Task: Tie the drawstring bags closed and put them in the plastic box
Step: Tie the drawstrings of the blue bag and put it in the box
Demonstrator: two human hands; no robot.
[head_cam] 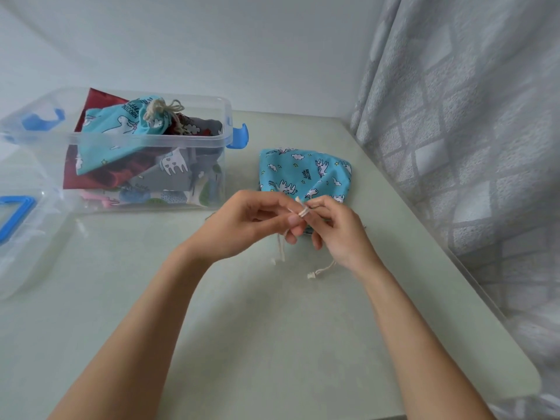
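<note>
1. Fingers: at frame centre, the left hand (245,225) and the right hand (339,234) meet. The fingertips (294,220) of both pinch the cream drawstring (302,211), curled narrowly round a small loop of it. The knot looks half-formed.
2. Cord tails: two loose ends hang below the hands; one knotted tip (311,275) lies on the desk (242,328).
3. Task item: the blue unicorn bag (303,174) lies flat on the desk just above the hands, right of the plastic box (145,140) in the upper left, which holds other bags.
4. Orientation: mouth gathered towards the hands, closed base towards the frame top; the long axis appears to run top to bottom, though foreshortening makes this uncertain.
5. Risk: the loop may slip from the pinch if tension drops, leaving a slack knot.
6. Risk: pulling one tail unevenly could drag the light bag across the desk.
</note>
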